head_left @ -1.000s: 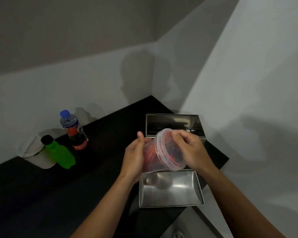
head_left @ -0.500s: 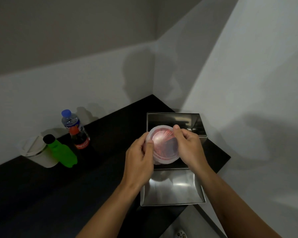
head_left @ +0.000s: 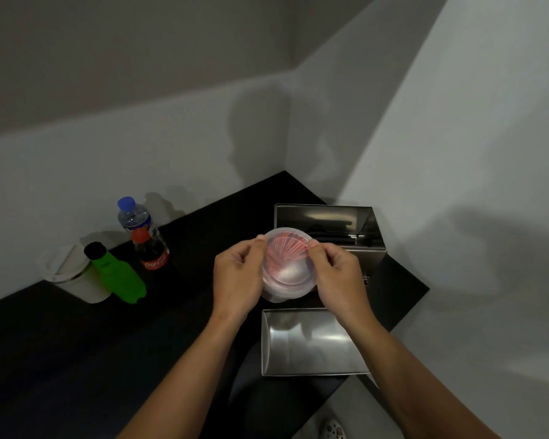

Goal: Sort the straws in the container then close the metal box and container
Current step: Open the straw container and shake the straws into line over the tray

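Clear plastic, round and see-through, is what the person holds: a small container [head_left: 287,264] with a lid on top, and red straws [head_left: 286,250] show through it, fanned out like a shell. The container sits right between the two hands, up off the black counter [head_left: 140,337]. The left hand [head_left: 238,280] is curled on the left side of it, with the thumb pressing on the top edge of the lid. The right hand [head_left: 338,274] is curled on the right side, and its thumb presses on the lid's edge too. Both hands have hold of the container, fingers bent around it, not spread wide. Just behind the hands is a shiny metal box [head_left: 330,226], and it is open. Its flat metal lid [head_left: 311,342] lies below the hands, nearer to the person, with the shiny inside facing up. The container is held in the space above the box and the lid. Far over to the left stand three bottles close together: a green bottle [head_left: 118,274] with a black cap, a cola bottle [head_left: 151,251] with a red cap, and a water bottle [head_left: 130,213] with a blue cap. A white cup [head_left: 70,274] stands beside the green bottle.
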`<state>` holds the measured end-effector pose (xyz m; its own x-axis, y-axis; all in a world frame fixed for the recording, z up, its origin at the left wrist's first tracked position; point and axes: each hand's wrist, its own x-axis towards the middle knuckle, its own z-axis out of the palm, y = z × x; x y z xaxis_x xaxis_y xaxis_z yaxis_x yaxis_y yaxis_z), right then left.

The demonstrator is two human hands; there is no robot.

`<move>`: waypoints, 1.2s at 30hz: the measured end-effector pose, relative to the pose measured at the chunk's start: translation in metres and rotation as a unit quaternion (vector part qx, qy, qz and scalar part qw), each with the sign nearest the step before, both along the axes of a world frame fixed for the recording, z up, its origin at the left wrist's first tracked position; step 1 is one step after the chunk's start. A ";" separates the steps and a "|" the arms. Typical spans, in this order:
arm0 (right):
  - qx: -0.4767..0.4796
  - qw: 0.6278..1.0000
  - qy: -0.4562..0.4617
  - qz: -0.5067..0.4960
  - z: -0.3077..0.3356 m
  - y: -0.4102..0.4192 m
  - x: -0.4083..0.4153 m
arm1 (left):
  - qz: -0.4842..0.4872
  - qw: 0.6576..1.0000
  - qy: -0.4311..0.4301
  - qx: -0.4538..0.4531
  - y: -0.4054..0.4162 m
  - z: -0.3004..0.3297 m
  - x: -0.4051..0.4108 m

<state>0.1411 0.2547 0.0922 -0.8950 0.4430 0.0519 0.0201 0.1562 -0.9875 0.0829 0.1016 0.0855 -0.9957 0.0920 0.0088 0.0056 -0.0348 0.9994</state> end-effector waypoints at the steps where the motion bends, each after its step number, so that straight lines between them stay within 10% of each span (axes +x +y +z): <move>1: 0.000 1.000 -0.001 0.012 0.000 -0.001 -0.001 | 0.006 1.000 -0.001 -0.004 -0.005 0.000 -0.002; 36: 0.097 0.962 -0.180 0.180 -0.082 -0.063 -0.085 | 0.013 0.949 -0.067 -0.307 -0.119 -0.082 -0.054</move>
